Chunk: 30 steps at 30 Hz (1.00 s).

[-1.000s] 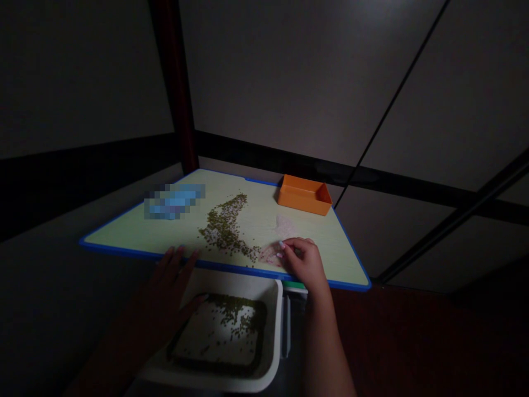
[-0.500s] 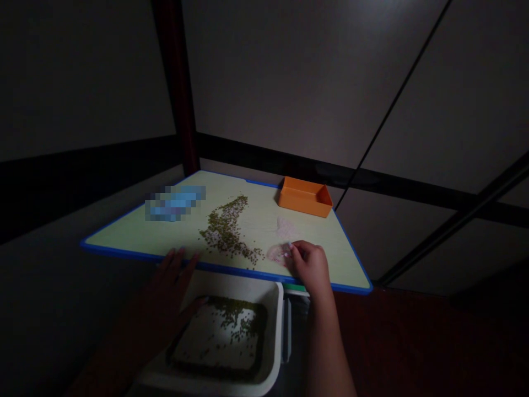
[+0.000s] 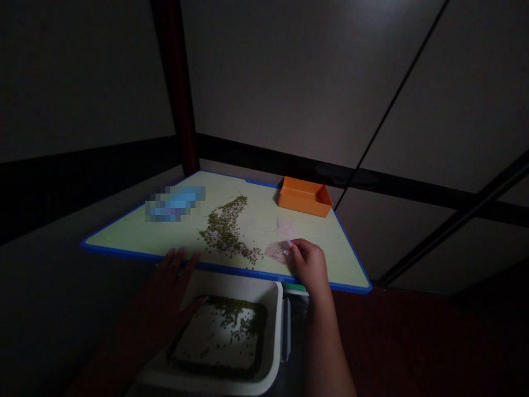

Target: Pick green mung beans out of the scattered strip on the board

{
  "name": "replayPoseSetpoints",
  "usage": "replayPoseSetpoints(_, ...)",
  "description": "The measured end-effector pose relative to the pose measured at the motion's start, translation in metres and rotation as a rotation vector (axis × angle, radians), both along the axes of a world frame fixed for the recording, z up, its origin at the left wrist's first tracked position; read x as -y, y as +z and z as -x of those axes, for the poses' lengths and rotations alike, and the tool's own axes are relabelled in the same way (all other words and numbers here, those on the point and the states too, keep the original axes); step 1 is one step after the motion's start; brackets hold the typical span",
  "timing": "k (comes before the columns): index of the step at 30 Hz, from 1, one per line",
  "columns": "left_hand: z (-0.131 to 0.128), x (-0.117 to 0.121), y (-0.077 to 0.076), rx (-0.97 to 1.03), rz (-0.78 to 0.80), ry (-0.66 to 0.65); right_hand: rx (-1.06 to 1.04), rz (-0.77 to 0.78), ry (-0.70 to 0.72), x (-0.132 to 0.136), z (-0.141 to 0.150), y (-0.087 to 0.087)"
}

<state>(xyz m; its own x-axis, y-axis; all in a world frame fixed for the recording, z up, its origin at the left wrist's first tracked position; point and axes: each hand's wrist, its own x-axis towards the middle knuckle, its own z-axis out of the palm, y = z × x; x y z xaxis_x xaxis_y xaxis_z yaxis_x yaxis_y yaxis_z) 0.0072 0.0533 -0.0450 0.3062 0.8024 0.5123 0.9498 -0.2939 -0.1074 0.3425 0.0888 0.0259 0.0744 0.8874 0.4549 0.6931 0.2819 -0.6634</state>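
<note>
Small green grains that look like mung beans lie scattered across the middle of a pale table top with a blue rim. My right hand is over the table's near right part, thumb and forefinger pinched together. Whether a bean is between those fingertips is too small to tell. Just left of them is a faint pinkish patch on the surface. My left hand, dim in shadow, has its fingers spread at the near blue edge and holds nothing. Its thumb reaches over a white tub.
An orange box stands at the table's back right. A blurred-out blue item lies at the left. More green grains sit in the tub below the near edge. Dark wall panels rise behind.
My right hand has shifted a little to the right, away from the scattered beans, still pinched. My left hand stays at the near edge.
</note>
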Motion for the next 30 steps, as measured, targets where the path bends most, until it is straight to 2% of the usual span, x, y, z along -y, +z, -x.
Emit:
replayPoseSetpoints(10,-0.0018,0.0007,0.002,0.016,0.034,0.027,0.067,-0.032,0.023,0.0016,0.0026,0.0025)
replayPoseSetpoints(17,-0.0023,0.0009,0.0017,0.026,0.01,0.019,-0.025,-0.04,0.111,0.0009,0.0019,0.0013)
replayPoseSetpoints(30,-0.0009,0.0004,0.0011,0.01,-0.004,0.005,0.005,-0.049,0.093,0.0003,-0.0003,-0.0022)
